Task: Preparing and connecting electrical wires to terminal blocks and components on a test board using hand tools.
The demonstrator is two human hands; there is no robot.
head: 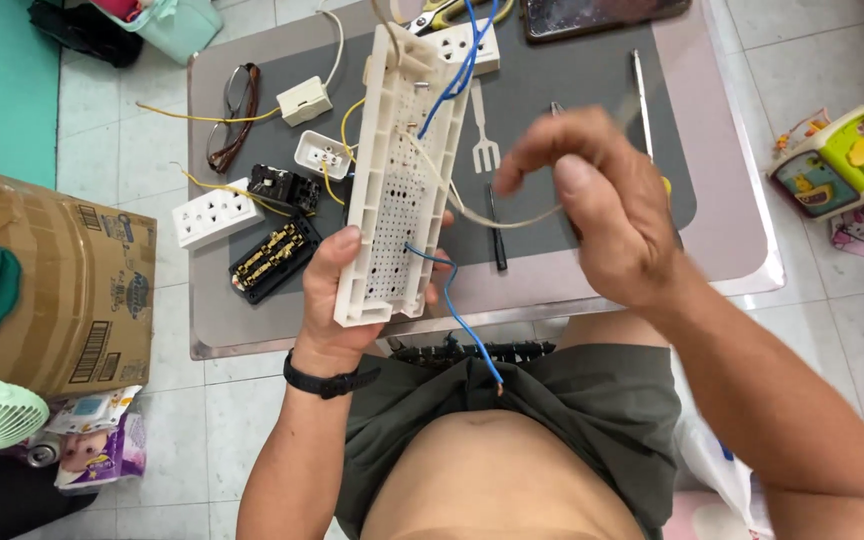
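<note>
A brown cardboard box (62,290) is sitting on the tiled floor beside the low grey table (722,230), where a white plastic fork (484,135) and a white socket block (215,217) are lying; a colourful toy (842,160) is resting opposite.

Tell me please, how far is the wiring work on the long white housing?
Done: the long white housing is open, and a blue wire already enters it near the top. In hand: the left hand grips the housing's lower end while the right hand pulls a pale wire out sideways. Left: a second blue wire hangs loose, and the black insert and white socket lie apart on the table.
</note>
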